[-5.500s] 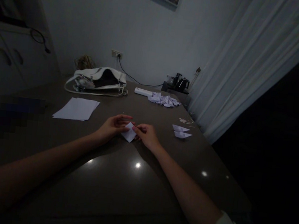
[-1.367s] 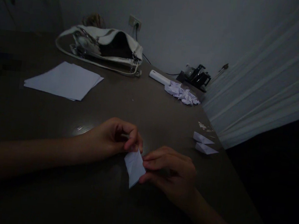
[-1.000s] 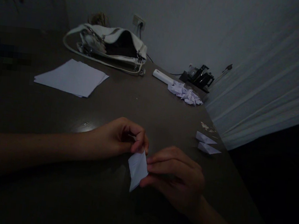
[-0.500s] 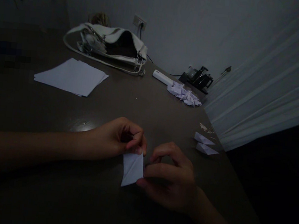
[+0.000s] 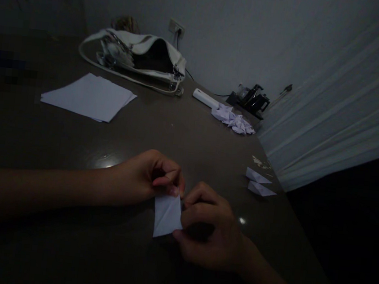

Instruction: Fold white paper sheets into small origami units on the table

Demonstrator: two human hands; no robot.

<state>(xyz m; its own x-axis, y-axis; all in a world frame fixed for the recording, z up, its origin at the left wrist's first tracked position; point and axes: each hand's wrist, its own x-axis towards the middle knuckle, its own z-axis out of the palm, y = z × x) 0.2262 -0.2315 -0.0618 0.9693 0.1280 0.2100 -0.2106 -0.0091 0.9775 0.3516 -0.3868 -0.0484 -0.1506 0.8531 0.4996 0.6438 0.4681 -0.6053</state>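
A small folded piece of white paper (image 5: 167, 216) is held between my hands just above the dark table, a diagonal crease running across its face. My left hand (image 5: 154, 174) pinches its top edge between thumb and fingers. At the lower right corner, my right hand (image 5: 212, 228) grips the paper with thumb and bent fingers. Two folded paper pieces (image 5: 260, 183) with pointed ends lie off to the right, near the table edge.
White paper sheets (image 5: 89, 97) are stacked at the left. Behind them rests a white handbag (image 5: 144, 58). A long white object (image 5: 206, 98) touches a pile of folded papers (image 5: 235, 119). Black items (image 5: 253, 99) stand at the back, beside a pale curtain (image 5: 332, 98).
My right hand's fingers have curled in closer to the paper's right edge. My left hand keeps its pinch, with its fingers shifted slightly.
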